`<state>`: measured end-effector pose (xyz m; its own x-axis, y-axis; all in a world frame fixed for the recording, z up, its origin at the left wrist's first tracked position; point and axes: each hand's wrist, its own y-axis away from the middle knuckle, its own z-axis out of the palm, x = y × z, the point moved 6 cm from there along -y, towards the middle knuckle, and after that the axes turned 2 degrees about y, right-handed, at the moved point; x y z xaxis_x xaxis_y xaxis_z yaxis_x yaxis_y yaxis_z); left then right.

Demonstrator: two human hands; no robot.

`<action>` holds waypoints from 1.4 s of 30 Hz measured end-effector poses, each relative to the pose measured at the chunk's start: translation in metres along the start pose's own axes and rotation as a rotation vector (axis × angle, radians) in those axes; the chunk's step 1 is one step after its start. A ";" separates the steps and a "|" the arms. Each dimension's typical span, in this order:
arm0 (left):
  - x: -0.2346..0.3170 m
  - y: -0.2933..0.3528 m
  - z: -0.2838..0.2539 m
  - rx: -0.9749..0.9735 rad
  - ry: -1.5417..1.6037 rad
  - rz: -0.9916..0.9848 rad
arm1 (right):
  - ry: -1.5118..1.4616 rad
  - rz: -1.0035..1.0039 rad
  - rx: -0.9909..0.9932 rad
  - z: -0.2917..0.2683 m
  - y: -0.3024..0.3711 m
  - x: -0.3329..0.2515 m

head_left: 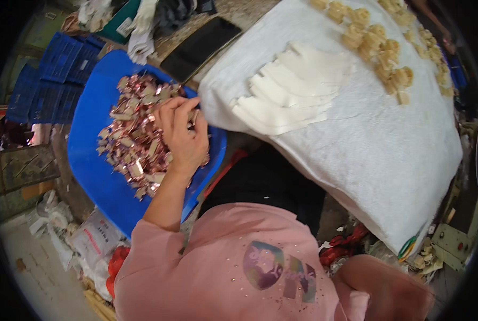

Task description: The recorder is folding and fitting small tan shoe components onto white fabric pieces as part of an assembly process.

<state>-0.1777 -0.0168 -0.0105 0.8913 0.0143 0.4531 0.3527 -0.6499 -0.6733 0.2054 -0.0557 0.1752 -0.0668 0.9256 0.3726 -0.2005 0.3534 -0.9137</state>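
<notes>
My left hand (183,136) reaches into a blue plastic basin (86,155). Its fingers curl down over a heap of small shiny pinkish-copper and beige pieces (134,139), near the basin's right side. Some pieces show between the thumb and fingers; how many are gripped is hidden. At the lower right my right arm (383,286) is bent and blurred, and its hand does not show. To the right of the basin lies a big stuffed white sack (378,144). Flat white strips (292,91) are fanned out on top, with clusters of small yellowish-beige pieces (375,45) farther back.
A black phone (201,48) lies between basin and sack. Blue crates (62,69) are stacked at the far left. White gloves (142,32) hang beyond the basin. A printed white bag (94,238) and red plastic (346,246) lie low down. The sack's edge adjoins the basin's rim.
</notes>
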 end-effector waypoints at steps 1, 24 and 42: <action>0.010 -0.006 0.006 -0.027 0.055 0.029 | 0.461 0.374 0.003 -0.039 0.037 0.013; 0.027 -0.005 0.045 -0.255 0.270 -0.113 | 0.259 0.976 -1.380 0.194 0.259 0.088; 0.017 -0.007 0.046 -0.226 0.314 -0.064 | 0.134 0.955 -1.109 0.203 0.265 0.083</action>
<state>-0.1522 0.0235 -0.0248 0.7270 -0.1502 0.6700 0.3018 -0.8066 -0.5083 -0.0521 0.0868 -0.0029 0.3618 0.8458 -0.3920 0.7072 -0.5230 -0.4757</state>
